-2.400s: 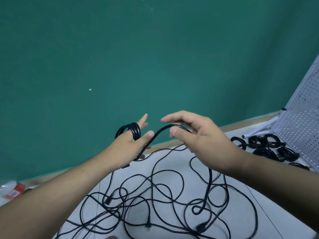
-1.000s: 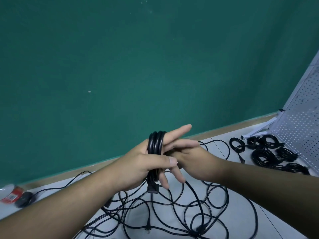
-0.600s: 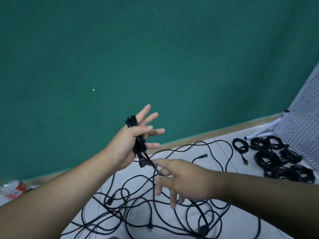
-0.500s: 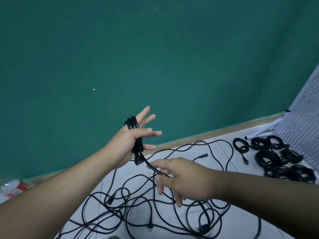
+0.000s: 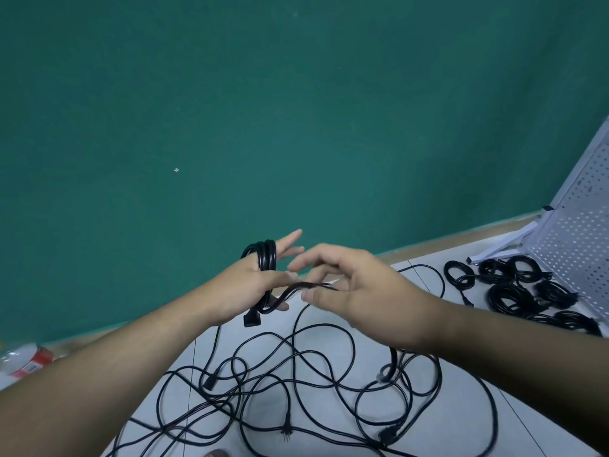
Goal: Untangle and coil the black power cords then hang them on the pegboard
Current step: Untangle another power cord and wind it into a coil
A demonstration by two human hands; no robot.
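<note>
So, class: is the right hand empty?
No, the right hand pinches a black cord running to the coil on the left hand.

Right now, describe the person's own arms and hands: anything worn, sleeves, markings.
The left grip and the right grip are bare hands: no gloves, and no rings that I can make out. The left forearm and the right forearm are bare too, with no sleeve, watch or band up to the frame's edge. No markings show.
</note>
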